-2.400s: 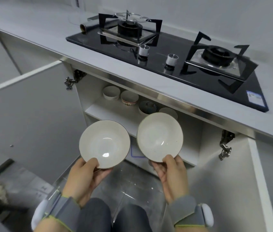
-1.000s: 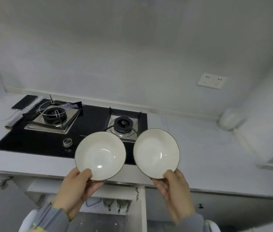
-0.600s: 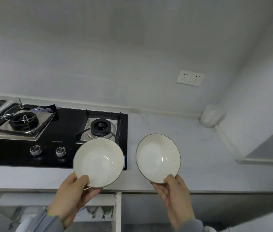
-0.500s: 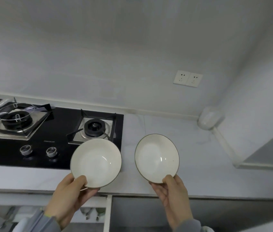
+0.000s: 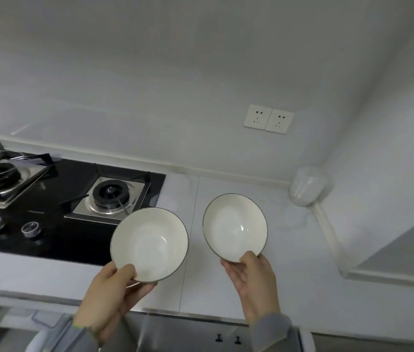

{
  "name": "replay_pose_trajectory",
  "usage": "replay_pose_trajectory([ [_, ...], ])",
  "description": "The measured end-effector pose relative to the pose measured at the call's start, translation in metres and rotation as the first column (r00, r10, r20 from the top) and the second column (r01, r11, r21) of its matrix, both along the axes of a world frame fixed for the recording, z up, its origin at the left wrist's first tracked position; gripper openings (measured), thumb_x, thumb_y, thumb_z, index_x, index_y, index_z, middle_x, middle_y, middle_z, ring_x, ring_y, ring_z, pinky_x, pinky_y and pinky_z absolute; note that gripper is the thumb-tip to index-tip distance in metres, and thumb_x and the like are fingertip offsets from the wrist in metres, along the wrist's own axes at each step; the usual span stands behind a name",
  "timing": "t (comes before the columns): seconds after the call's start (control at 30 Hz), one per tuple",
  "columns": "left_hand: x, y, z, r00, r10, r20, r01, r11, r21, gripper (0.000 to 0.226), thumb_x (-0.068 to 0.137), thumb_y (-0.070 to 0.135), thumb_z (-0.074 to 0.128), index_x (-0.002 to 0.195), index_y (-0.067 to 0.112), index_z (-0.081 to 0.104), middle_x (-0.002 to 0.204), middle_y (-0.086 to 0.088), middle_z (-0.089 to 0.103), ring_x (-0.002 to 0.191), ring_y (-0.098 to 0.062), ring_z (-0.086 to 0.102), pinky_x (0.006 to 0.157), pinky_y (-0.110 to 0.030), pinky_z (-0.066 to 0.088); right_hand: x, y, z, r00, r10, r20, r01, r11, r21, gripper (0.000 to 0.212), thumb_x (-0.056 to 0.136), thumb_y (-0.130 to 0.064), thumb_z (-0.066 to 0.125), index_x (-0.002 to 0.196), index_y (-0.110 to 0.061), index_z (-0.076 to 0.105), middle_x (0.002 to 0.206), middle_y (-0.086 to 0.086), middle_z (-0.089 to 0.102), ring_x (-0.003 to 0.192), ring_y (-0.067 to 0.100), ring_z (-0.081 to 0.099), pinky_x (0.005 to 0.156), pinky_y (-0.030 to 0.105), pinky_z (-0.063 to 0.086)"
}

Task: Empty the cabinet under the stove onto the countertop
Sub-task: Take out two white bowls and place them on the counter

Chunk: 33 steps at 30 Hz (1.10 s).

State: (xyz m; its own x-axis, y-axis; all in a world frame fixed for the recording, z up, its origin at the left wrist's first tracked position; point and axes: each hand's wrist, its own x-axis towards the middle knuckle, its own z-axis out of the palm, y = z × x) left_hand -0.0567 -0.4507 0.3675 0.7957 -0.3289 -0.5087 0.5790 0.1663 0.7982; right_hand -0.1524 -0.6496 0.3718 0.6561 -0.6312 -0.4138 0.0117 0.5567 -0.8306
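At nine o'clock the black stove (image 5: 56, 196) sits in the countertop (image 5: 297, 280). Toward seven o'clock the left hand (image 5: 109, 295) grips a white bowl (image 5: 150, 243) by its near rim, thumb inside and fingers beneath, over the stove's right corner. At five o'clock the right hand (image 5: 251, 283) pinches a second white bowl (image 5: 235, 227) likewise, held above bare counter. A double wall socket (image 5: 268, 119) shows at one o'clock.
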Motion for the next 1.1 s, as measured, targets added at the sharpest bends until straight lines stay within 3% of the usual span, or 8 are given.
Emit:
replay_pose_trajectory([
  [0.23, 0.014, -0.019, -0.004, 1.0, -0.002, 0.016, 0.002, 1.0, -0.019, 0.018, 0.086, -0.009, 0.038, 0.092, -0.004, 0.054, 0.092, -0.02, 0.059, 0.1, -0.043, 0.063, 0.061, -0.029, 0.06, 0.025, -0.012, 0.001, 0.997, -0.074, -0.001, 0.074, 0.997, 0.004, 0.039, 0.088, -0.001, 0.044, 0.126, -0.004, 0.049, 0.109, 0.021, 0.065, 0.096, 0.03, 0.068, 0.073, 0.027, 0.059],
  [0.33, 0.034, -0.02, -0.008, 1.0, 0.002, 0.0, -0.002, 1.0, -0.029, 0.021, 0.086, -0.008, 0.039, 0.1, -0.005, 0.053, 0.098, -0.023, 0.059, 0.097, -0.042, 0.064, 0.059, -0.027, 0.059, 0.038, -0.016, -0.001, 0.999, -0.05, -0.015, 0.05, 0.999, -0.009, 0.037, 0.087, -0.002, 0.045, 0.124, -0.003, 0.051, 0.106, 0.021, 0.066, 0.096, 0.03, 0.068, 0.068, 0.025, 0.059],
  [0.5, 0.08, -0.03, -0.004, 1.0, 0.004, 0.009, -0.004, 0.999, -0.035, 0.015, 0.087, -0.007, 0.04, 0.09, -0.002, 0.053, 0.101, -0.026, 0.061, 0.097, -0.042, 0.064, 0.053, -0.025, 0.058, 0.066, -0.027, 0.001, 0.996, -0.064, -0.056, 0.06, 0.996, -0.065, 0.032, 0.086, -0.002, 0.044, 0.116, -0.002, 0.056, 0.107, 0.022, 0.067, 0.096, 0.03, 0.068, 0.063, 0.022, 0.057],
  [0.6, 0.114, -0.034, -0.004, 1.0, -0.001, 0.024, 0.002, 0.999, -0.039, 0.017, 0.087, -0.006, 0.04, 0.095, -0.003, 0.055, 0.103, -0.028, 0.063, 0.093, -0.04, 0.066, 0.058, -0.03, 0.058, 0.092, -0.035, 0.0, 0.995, -0.067, -0.071, 0.061, 0.994, -0.088, 0.029, 0.085, -0.002, 0.044, 0.111, -0.002, 0.057, 0.105, 0.023, 0.067, 0.095, 0.031, 0.068, 0.062, 0.023, 0.057],
  [0.77, 0.158, -0.049, -0.009, 0.999, 0.04, -0.02, -0.041, 0.998, -0.051, 0.018, 0.087, -0.008, 0.039, 0.097, -0.005, 0.054, 0.114, -0.034, 0.059, 0.109, -0.045, 0.058, 0.057, -0.027, 0.059, 0.125, -0.051, -0.003, 0.993, -0.058, -0.104, 0.048, 0.994, -0.098, 0.028, 0.085, -0.003, 0.043, 0.109, -0.002, 0.058, 0.101, 0.022, 0.068, 0.09, 0.03, 0.069, 0.06, 0.023, 0.056],
  [0.97, 0.178, -0.069, -0.014, 0.999, 0.014, -0.038, -0.015, 0.999, -0.038, 0.016, 0.088, -0.008, 0.039, 0.089, -0.003, 0.055, 0.117, -0.036, 0.057, 0.101, -0.043, 0.059, 0.057, -0.028, 0.059, 0.147, -0.071, -0.01, 0.992, -0.044, -0.121, 0.033, 0.995, -0.09, 0.027, 0.086, -0.003, 0.043, 0.107, 0.001, 0.059, 0.099, 0.024, 0.066, 0.092, 0.032, 0.068, 0.06, 0.022, 0.056],
  [1.1, 0.194, -0.091, -0.02, 0.997, 0.042, -0.062, -0.043, 0.999, -0.027, 0.016, 0.088, -0.008, 0.039, 0.092, -0.001, 0.054, 0.118, -0.034, 0.057, 0.108, -0.045, 0.058, 0.056, -0.029, 0.059, 0.164, -0.093, -0.013, 0.992, -0.033, -0.123, 0.022, 0.996, -0.092, 0.024, 0.086, -0.003, 0.043, 0.103, 0.001, 0.06, 0.093, 0.023, 0.064, 0.089, 0.032, 0.067, 0.06, 0.022, 0.056],
])
